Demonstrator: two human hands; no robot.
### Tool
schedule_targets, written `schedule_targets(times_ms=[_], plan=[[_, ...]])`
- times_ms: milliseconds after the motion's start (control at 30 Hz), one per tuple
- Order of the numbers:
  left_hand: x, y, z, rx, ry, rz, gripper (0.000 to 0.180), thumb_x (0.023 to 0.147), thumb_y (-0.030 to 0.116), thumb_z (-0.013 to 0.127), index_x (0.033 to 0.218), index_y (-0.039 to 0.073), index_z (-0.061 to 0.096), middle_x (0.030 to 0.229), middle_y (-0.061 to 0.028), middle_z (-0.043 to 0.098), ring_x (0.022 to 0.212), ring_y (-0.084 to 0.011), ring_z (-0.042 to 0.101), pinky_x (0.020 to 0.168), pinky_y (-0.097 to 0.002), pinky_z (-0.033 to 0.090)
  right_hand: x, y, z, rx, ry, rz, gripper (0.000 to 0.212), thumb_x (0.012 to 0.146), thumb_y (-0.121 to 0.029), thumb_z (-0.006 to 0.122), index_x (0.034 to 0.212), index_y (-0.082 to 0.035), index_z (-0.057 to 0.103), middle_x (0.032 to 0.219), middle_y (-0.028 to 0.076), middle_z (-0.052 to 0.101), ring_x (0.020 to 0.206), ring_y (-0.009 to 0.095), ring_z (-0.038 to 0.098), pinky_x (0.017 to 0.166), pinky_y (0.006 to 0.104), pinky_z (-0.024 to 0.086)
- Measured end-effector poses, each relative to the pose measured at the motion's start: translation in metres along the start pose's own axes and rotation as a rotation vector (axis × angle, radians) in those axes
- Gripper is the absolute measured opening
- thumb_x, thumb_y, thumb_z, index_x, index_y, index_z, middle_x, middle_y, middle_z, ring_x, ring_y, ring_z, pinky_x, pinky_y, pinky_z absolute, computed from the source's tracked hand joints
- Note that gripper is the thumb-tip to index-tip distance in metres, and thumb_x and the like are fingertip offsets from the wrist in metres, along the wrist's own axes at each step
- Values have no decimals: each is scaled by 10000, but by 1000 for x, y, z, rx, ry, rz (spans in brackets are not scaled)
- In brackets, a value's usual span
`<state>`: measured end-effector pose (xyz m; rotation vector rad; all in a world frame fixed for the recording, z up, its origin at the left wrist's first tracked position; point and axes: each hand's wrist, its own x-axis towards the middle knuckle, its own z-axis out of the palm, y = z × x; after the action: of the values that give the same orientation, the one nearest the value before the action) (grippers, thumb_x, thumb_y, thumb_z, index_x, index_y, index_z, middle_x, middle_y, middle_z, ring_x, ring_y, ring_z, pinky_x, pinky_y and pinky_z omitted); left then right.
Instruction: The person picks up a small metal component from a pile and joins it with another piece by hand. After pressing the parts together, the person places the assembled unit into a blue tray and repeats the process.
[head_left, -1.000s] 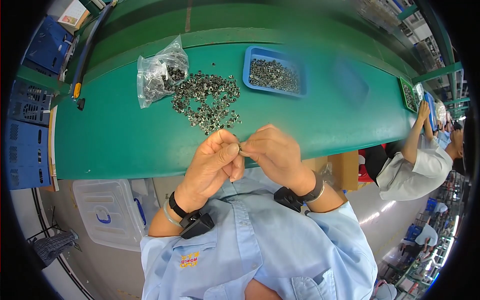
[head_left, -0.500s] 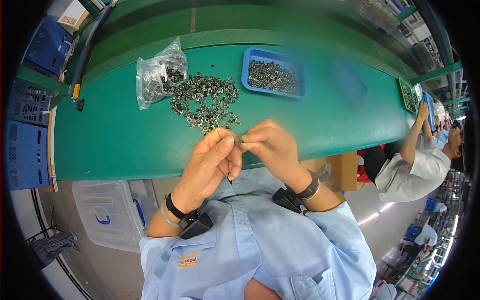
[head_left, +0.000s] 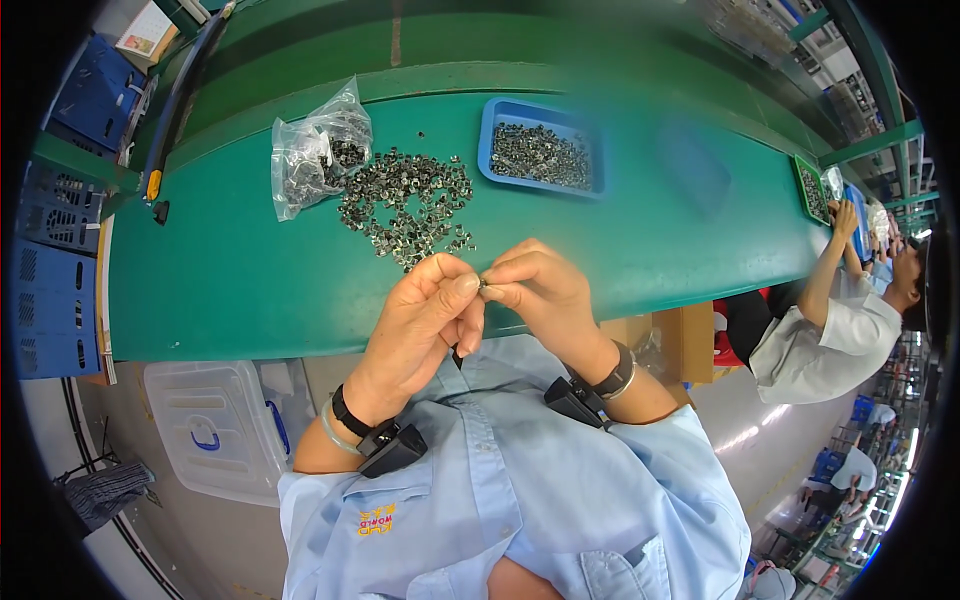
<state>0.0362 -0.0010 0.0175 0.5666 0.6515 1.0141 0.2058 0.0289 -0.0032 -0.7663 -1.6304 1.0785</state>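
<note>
Just over the near edge of the table, my left hand (head_left: 425, 315) and my right hand (head_left: 552, 298) meet fingertip to fingertip. Both are closed in a pinch on one small shiny metal part (head_left: 484, 283), mostly covered by the fingers. A small dark pointed tip (head_left: 457, 358) shows under my left fingers; what it belongs to is hidden. Beyond my hands lies a loose pile of small metal parts (head_left: 400, 190). A clear plastic bag (head_left: 300, 165) with more of them touches the pile's left side. To the right, a blue tray (head_left: 486, 150) holds many similar parts.
The green tabletop (head_left: 240, 285) runs far to the right, where a co-worker (head_left: 830, 330) sits by a green tray (head_left: 808, 192). Below the table's left part stands a clear lidded box (head_left: 215, 425). Blue crates (head_left: 55, 310) stack at the left; a cardboard box (head_left: 685, 343) sits right of me.
The view has shifted very slightly. Both hands keep the same pinch on the small metal part, with only slight finger movement; the pile, bag and tray stay as they were.
</note>
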Motion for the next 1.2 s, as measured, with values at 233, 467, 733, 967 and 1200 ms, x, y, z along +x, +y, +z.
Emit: schedule_targets(times_ms=[233,467,733,967,1200], plan=[[0,1,1,-12,91,24,147,973,204,512,975,57,520,676,-44,561,540,-107,514,465,-228,400,16,-4,-15,-187,4,-63,102,784,-46,713,851,-56,637,842,67,633,777,177,594,678,293,487],[-11,14,-32,-2,206,162,155,976,186,495,1004,38,532,663,-43,544,529,-106,495,469,-233,402,77,14,-56,-719,183,-28,117,821,-116,671,902,-36,643,882,79,640,811,214,619,709,315,494],[-8,18,-58,1,191,112,155,974,183,499,999,34,533,662,-46,543,532,-107,496,470,-232,404,63,31,-11,-796,-320,-133,143,794,-125,669,922,-63,652,851,59,593,776,260,592,679,359,488],[-3,19,-69,18,166,70,147,968,179,514,1001,38,539,672,-41,549,542,-108,503,478,-230,407,65,55,6,-782,-425,-203,122,785,-142,673,888,-80,652,833,47,586,752,258,572,669,354,476],[2,14,-58,57,163,36,147,960,173,530,1019,39,546,690,-37,563,552,-107,511,484,-227,407,59,56,-2,-726,-335,-146,94,800,-135,664,866,-69,652,824,55,595,771,262,581,679,358,478]])
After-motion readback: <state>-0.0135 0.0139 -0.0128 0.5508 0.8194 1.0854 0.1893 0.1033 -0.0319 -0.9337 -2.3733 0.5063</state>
